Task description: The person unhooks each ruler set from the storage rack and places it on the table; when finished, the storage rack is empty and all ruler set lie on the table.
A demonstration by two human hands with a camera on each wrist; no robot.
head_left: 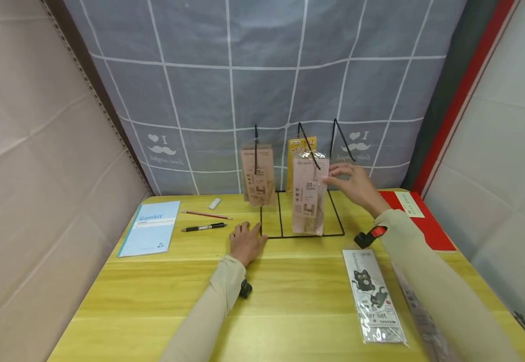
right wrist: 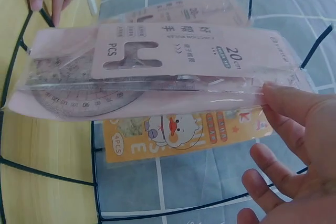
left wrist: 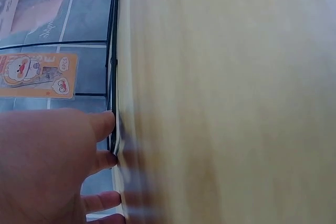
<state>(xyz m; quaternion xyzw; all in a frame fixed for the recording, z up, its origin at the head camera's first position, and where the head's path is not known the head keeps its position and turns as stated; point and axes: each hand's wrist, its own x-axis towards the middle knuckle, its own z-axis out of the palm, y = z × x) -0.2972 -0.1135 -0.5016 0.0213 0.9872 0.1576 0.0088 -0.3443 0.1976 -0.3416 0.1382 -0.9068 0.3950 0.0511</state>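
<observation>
Pink ruler pack (head_left: 308, 201), pinched by the right hand (head_left: 356, 186) at the middle hook (head_left: 309, 146), should be held square while the wire rack (head_left: 282, 237) is steadied by the relaxed left hand (head_left: 246, 245).

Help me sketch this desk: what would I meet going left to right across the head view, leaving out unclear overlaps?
Blue notebook → black pen → left hand → front pink packet → right hand → red folder.
</observation>
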